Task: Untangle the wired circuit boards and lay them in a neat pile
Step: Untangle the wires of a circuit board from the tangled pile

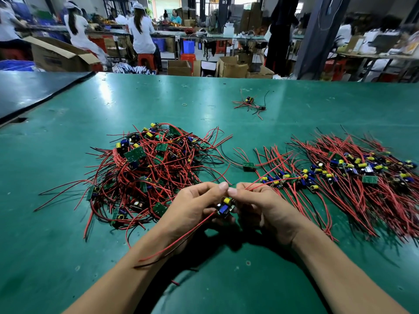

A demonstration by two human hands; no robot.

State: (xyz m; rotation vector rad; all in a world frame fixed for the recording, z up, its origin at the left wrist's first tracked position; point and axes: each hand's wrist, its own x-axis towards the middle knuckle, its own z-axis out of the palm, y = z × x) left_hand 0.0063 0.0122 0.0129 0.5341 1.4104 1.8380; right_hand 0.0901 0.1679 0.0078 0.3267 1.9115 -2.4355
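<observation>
A small circuit board (pixel 224 207) with a yellow capacitor and a blue part sits between my two hands above the green table (pixel 226 264). My left hand (pixel 192 207) holds it from the left, and its red and black wires trail down over my left wrist. My right hand (pixel 260 205) curls round the board's right side, with a red wire running up to the right from its fingers. To the left lies a tangled heap of wired boards (pixel 149 171). On the right, a combed-out pile of wired boards (pixel 353 175) lies with wires running one way.
A single green board (pixel 248 166) with wires lies between the heap and the pile. A small cluster of boards and wires (pixel 249 103) sits farther back, with a rubber band (pixel 184 104) to its left. Beyond the table's far edge are cartons and people at benches.
</observation>
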